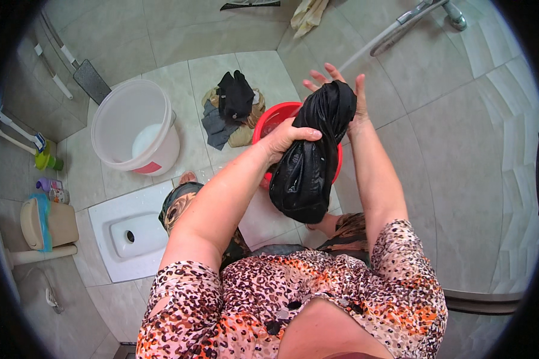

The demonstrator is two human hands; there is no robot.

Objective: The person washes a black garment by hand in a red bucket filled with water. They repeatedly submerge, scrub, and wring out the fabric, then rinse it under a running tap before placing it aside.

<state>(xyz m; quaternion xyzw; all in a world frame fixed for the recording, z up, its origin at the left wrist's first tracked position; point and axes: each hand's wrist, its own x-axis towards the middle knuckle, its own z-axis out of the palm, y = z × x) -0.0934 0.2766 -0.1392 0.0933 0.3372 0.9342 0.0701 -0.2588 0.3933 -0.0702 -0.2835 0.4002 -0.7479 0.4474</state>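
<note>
A wet black cloth (308,164), gathered into a thick, shiny bundle, hangs over a red basin (275,113). My left hand (284,139) is closed on its left side, with the thumb lying across the front. Around the upper end is my right hand (357,110), cradling the cloth between thumb and fingers. Its fingertips spread out past the cloth, and its palm is hidden. Most of the basin's inside is covered by the bundle; water seems to show at its left.
A heap of black, grey and tan clothes (236,99) lies behind the basin. Left of it stands a white bucket (167,128) with whitish liquid. A squat toilet (117,245) is set in the floor. A hand shower (395,33) hangs at right, beside a bin (63,224) opposite.
</note>
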